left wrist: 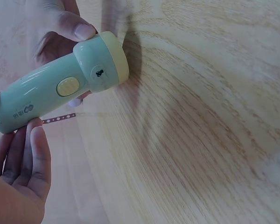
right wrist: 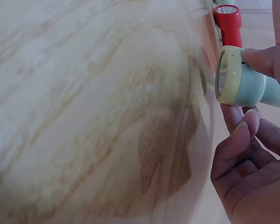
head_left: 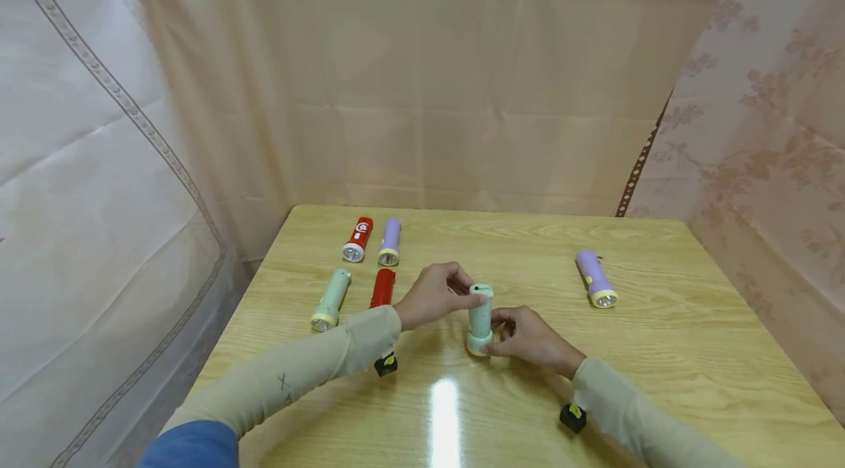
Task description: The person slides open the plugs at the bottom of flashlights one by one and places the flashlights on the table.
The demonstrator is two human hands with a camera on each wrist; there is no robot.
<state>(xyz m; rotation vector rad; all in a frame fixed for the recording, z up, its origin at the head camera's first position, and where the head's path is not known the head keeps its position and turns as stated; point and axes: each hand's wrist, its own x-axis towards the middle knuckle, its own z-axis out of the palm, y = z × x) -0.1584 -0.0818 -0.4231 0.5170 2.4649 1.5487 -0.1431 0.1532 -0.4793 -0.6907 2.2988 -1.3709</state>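
Note:
A mint-green flashlight (head_left: pixel 480 317) stands near-vertical, its pale yellow lens end down, close over the table between my hands. My left hand (head_left: pixel 436 295) pinches the tail end, with the thumb on one side and fingers on the other. Lower down, my right hand (head_left: pixel 531 339) grips the wide head, its thumb on the side in the left wrist view. There, a yellow switch (left wrist: pixel 68 86) and small printed marks show on the barrel. In the right wrist view, fingers (right wrist: pixel 231 149) bend beneath the yellow-rimmed head (right wrist: pixel 231 77).
Left on the wooden table (head_left: pixel 660 365) lie a red flashlight (head_left: pixel 358 239), a purple one (head_left: pixel 390 242), a green one (head_left: pixel 331 299) and another red one (head_left: pixel 383 288), partly behind my left hand. A second purple flashlight (head_left: pixel 596 279) lies right. Cloth curtains (head_left: pixel 462 86) surround the table.

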